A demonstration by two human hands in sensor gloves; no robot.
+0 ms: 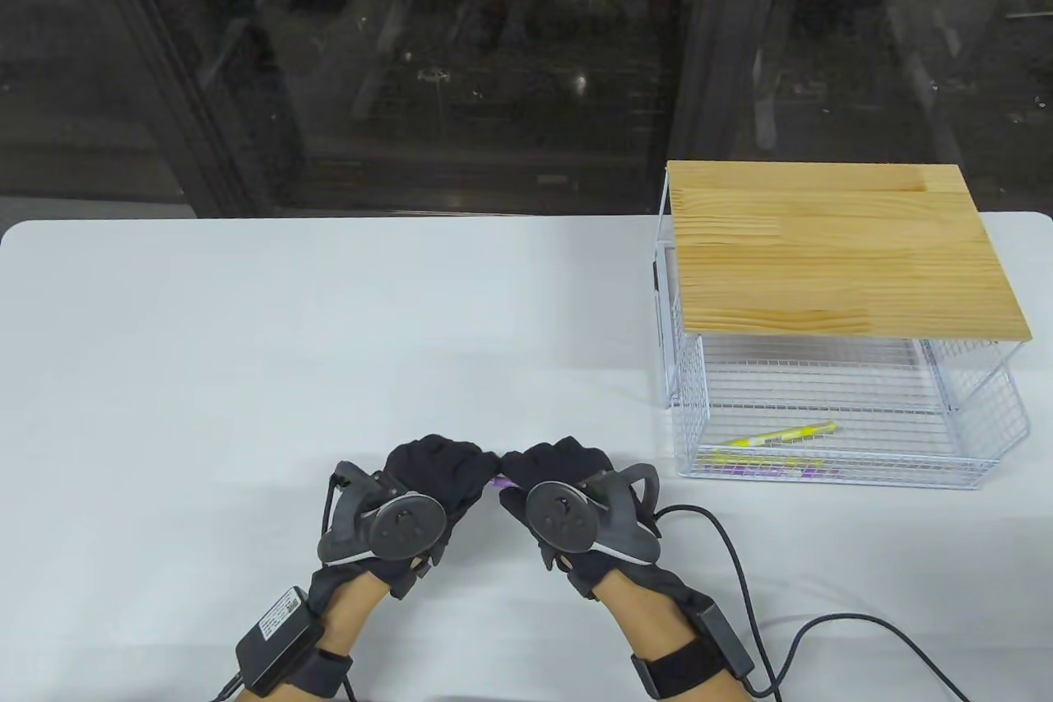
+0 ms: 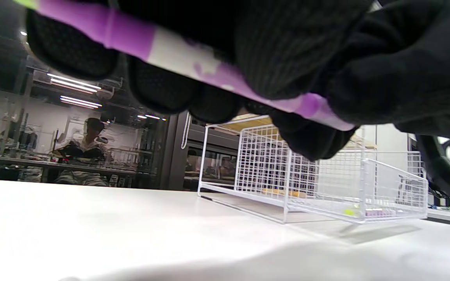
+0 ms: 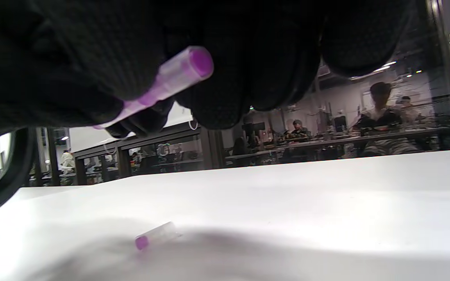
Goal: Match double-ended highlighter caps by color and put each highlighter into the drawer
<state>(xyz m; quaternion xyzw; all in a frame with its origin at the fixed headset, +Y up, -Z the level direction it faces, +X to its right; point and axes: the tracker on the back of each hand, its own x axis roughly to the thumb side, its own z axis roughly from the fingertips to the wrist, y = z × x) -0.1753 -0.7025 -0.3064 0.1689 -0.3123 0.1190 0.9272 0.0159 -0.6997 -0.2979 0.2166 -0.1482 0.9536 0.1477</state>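
Note:
A purple highlighter (image 1: 500,481) is held just above the white table between my two hands, which meet near the front edge. My left hand (image 1: 465,467) curls its fingers round the barrel (image 2: 193,64), which shows white and purple in the left wrist view. My right hand (image 1: 531,467) grips the other end, where a translucent purple cap (image 3: 188,68) sticks out past the fingers. A loose purple cap (image 3: 154,236) lies on the table under the hands. The white wire drawer (image 1: 831,481) stands pulled out at the right, holding a yellow highlighter (image 1: 781,434) and more highlighters (image 1: 769,465) near its front.
The drawer slides under a wire frame with a wooden top (image 1: 839,249) at the right side of the table. A black cable (image 1: 740,562) runs from my right wrist across the table's front right. People sit at benches in the background of both wrist views.

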